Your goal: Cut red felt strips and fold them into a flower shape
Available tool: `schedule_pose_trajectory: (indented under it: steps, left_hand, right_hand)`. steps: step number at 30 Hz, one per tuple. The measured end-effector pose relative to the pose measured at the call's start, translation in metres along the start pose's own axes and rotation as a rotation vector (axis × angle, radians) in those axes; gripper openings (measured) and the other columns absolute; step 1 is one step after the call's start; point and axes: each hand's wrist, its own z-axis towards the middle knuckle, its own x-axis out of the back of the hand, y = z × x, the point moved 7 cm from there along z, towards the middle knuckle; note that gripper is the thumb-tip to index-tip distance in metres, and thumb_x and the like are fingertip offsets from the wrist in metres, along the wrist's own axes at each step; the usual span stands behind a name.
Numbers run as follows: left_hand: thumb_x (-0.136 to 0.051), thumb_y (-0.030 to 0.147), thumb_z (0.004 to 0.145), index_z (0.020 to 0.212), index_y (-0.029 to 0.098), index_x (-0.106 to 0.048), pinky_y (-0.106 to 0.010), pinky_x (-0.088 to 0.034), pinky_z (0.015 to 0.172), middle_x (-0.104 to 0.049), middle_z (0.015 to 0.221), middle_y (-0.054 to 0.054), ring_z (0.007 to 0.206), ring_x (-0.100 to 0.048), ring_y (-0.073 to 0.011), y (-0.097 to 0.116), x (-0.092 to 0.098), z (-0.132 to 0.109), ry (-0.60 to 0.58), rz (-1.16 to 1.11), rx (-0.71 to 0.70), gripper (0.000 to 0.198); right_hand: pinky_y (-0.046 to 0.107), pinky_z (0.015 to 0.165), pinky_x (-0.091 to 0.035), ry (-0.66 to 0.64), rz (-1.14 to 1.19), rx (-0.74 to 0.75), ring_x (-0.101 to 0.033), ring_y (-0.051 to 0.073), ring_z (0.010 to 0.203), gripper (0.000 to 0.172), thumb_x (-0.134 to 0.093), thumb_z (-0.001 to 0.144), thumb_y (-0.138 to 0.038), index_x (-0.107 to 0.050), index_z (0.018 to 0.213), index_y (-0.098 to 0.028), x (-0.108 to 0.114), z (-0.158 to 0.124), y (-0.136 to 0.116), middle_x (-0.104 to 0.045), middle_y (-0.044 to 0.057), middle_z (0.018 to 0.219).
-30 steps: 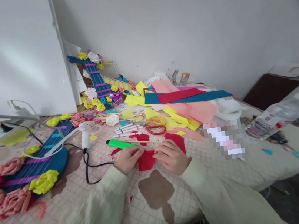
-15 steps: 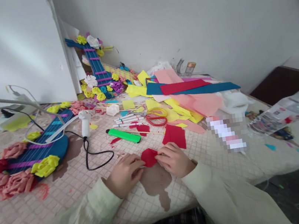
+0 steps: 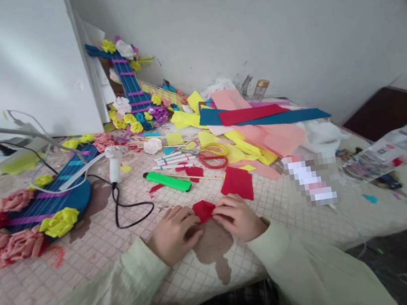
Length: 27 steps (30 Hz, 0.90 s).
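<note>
Between my two hands is a small piece of red crepe paper (image 3: 203,211), its lower part curled or folded. My left hand (image 3: 175,233) pinches its left edge, with the thumb in front. At its right edge the fingers of my right hand (image 3: 238,217) are pinched on the paper. Another red paper piece (image 3: 237,183) lies flat just beyond my right hand. A green box cutter (image 3: 168,181) rests on the table beyond my left hand.
Beyond the hands lie scissors (image 3: 213,156), several markers (image 3: 174,160) and coloured paper strips (image 3: 259,117). A white glue gun (image 3: 114,168) with a black cord stands at left, beside a blue paper guitar (image 3: 79,191) with paper flowers. A plastic bottle (image 3: 390,150) lies at right.
The red paper's lower part has been curled up, so it looks shorter. My left hand has shifted slightly right; my right hand has hardly moved.
</note>
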Motion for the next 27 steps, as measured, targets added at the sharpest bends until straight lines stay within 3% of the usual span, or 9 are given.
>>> schedule_pose_trajectory:
  steps: [9, 19, 27]
  left_hand:
    - [-0.047, 0.021, 0.076, 0.074, 0.018, -0.059, -0.03, -0.04, 0.069, -0.056, 0.077, -0.004, 0.075, -0.049, -0.0166, -0.006, -0.002, 0.006, 0.038, -0.041, 0.122, 0.013]
    - [-0.049, 0.024, 0.073, 0.063, 0.017, -0.057, -0.027, -0.038, 0.063, -0.055, 0.065, -0.001, 0.066, -0.05, -0.015, -0.01, -0.003, 0.014, 0.006, -0.079, 0.243, 0.014]
    - [-0.049, 0.024, 0.072, 0.061, 0.016, -0.055, -0.024, -0.037, 0.058, -0.053, 0.06, 0.0, 0.062, -0.048, -0.0138, -0.015, -0.004, 0.016, -0.014, -0.116, 0.263, 0.015]
  right_hand:
    - [0.031, 0.068, -0.036, -0.025, 0.079, -0.202, -0.048, 0.016, 0.073, 0.008, -0.054, 0.074, -0.019, -0.06, 0.069, -0.017, 0.0, 0.006, 0.006, -0.058, 0.002, 0.071]
    - [0.029, 0.064, -0.034, -0.034, 0.054, -0.243, -0.048, 0.015, 0.068, 0.01, -0.057, 0.071, -0.022, -0.059, 0.062, -0.018, -0.002, 0.011, 0.008, -0.057, 0.001, 0.063]
    - [0.028, 0.062, -0.035, -0.04, 0.072, -0.284, -0.048, 0.014, 0.064, 0.012, -0.058, 0.069, -0.022, -0.057, 0.058, -0.018, -0.002, 0.013, 0.011, -0.057, 0.0, 0.06]
